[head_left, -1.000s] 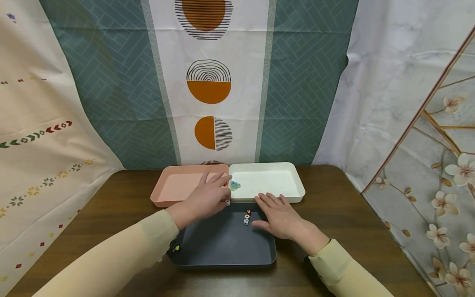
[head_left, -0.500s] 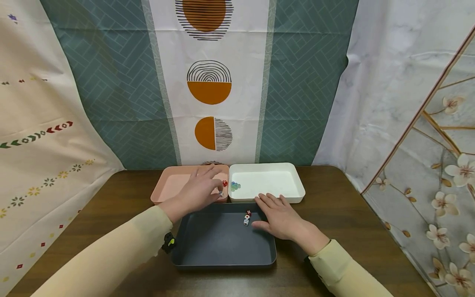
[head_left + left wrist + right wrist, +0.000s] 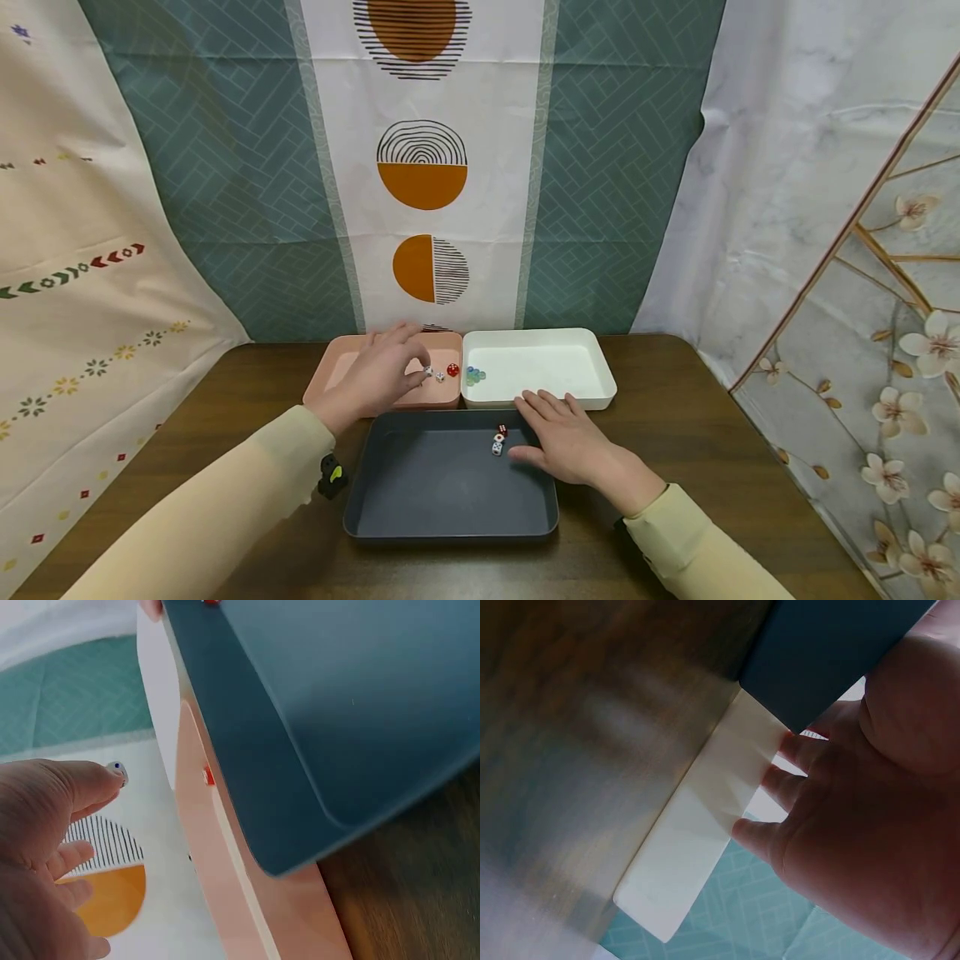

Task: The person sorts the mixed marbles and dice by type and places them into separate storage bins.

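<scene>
Over the pink tray (image 3: 330, 379), my left hand (image 3: 375, 373) pinches a small white die (image 3: 118, 772) between thumb and index finger; its other fingers curve loosely. Near the pinch in the head view is another white die (image 3: 440, 377), with a red die (image 3: 453, 369) to its right inside the tray. My right hand (image 3: 558, 437) lies with straight fingers, its fingertips touching the near rim of the white tray (image 3: 551, 358). Its palm is above the right side of the dark grey tray (image 3: 450, 492), which holds several small red and white dice (image 3: 497, 448).
A small cluster of blue-green translucent pieces (image 3: 475, 376) sits at the left end of the white tray. The three trays stand close together on a brown wooden table (image 3: 247, 433). Patterned cloths (image 3: 615, 167) hang behind and at both sides.
My left hand has moved left and away, from the grey tray's far edge to over the pink tray, carrying a white die. The red die there has come into view. My right hand stays still.
</scene>
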`<state>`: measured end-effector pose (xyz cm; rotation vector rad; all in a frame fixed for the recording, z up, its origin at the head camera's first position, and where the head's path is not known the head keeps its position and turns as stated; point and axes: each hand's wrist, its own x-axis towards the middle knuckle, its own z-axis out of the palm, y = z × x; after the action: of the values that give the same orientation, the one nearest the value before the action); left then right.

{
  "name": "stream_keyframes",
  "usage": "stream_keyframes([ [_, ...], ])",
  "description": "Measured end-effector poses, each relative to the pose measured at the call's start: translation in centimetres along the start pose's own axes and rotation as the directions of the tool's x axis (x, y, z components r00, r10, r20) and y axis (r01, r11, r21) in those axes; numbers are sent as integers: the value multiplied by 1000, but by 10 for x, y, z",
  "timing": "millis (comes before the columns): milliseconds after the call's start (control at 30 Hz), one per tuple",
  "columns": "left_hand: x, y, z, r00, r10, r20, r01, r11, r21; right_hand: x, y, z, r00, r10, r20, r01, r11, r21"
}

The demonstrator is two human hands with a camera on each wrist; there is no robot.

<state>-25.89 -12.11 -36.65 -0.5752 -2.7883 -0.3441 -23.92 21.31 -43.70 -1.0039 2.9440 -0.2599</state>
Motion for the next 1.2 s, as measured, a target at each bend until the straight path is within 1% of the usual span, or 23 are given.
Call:
stream_keyframes([
  [133, 0, -11, 1, 1000, -18, -10, 18, 1000, 2, 2, 4, 6, 1000, 5, -10, -5, 1000, -11],
  [333, 2, -25, 2, 995, -97, 19, 98, 995, -36, 5, 9, 13, 1000, 1, -22, -2, 1000, -8],
  [500, 4, -32, 3, 987, -156, 40, 158, 986, -45, 5, 8, 12, 1000, 2, -27, -2, 1000, -8],
  [600, 4, -35, 4, 982, -181, 48, 183, 982, -39, 4, 6, 9, 1000, 7, -13, -8, 1000, -15],
  [700, 4, -37, 4, 980, -192, 50, 194, 980, -35, 3, 4, 6, 1000, 7, -3, -7, 1000, -2],
  [867, 5, -40, 5, 980, -193, 41, 194, 980, -33, 2, 2, 3, 1000, 0, -6, 0, 1000, 6],
  [1000, 7, -40, 7, 980, -196, 39, 196, 980, -16, 4, 6, 9, 1000, -1, -16, 1, 1000, -14],
  [1100, 8, -40, 8, 979, -199, 41, 199, 980, -11, 5, 9, 12, 999, -7, -31, 7, 1000, -10],
  [1200, 9, -40, 9, 978, -203, 43, 204, 979, -22, 5, 9, 12, 999, -6, -35, 5, 1000, -10],
])
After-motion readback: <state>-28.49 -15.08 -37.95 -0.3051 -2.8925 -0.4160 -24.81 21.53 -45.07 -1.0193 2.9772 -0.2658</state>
